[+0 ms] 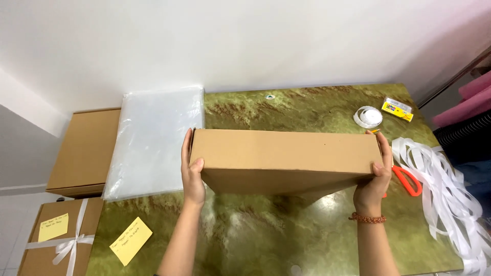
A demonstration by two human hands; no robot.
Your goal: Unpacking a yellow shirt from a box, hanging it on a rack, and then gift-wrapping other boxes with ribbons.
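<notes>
Your forearms come up from the bottom edge, the right one wearing a beaded bracelet [367, 219] at the wrist. Your left hand [193, 174] clamps the left end of a flat brown cardboard box [284, 159], thumb on the near face and fingers wrapped over the far side. Your right hand [375, 180] does the same at the right end, so each grip is closed on the box. You hold it closed and level above the middle of the green marbled table [245, 235], its shadow falling on the glossy top just beneath.

Near your left arm, a yellow note [131, 240] lies on the table's front left part. Beyond it, a stack of clear plastic sheets [153, 143] covers the table's left end, just beside the box's left end. Behind your right hand, orange scissors [408, 180] lie partly hidden, and a heap of white ribbon [450, 194] spreads along the right edge. Further back sit a roll of white tape [367, 117] and a small yellow packet [397, 109], close together.

Left of the table, a second cardboard box [84, 151] rests lower down, and in the bottom left corner a ribbon-tied box [56, 240] carries its own yellow note.
</notes>
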